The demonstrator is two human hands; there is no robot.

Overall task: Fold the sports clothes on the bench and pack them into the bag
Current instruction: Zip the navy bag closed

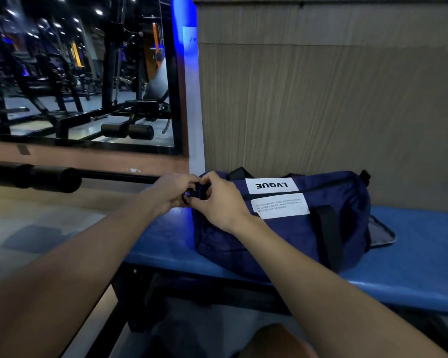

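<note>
A navy duffel bag [303, 228] with a white LVQUE label lies on the blue padded bench [414, 257], its black handle strap across the front. Both hands meet at the bag's left end. My left hand [172, 193] and my right hand [217, 202] pinch a small black clip or zipper part [192, 193] there, fingers curled round it. A grey flap of fabric [380, 232] sticks out at the bag's right end. No loose clothes are visible on the bench.
A wood-grain wall panel [321, 99] stands right behind the bag. A mirror [75, 73] at left reflects gym machines. A black padded bar [36, 177] runs along the left. The bench frame [140, 293] and floor lie below.
</note>
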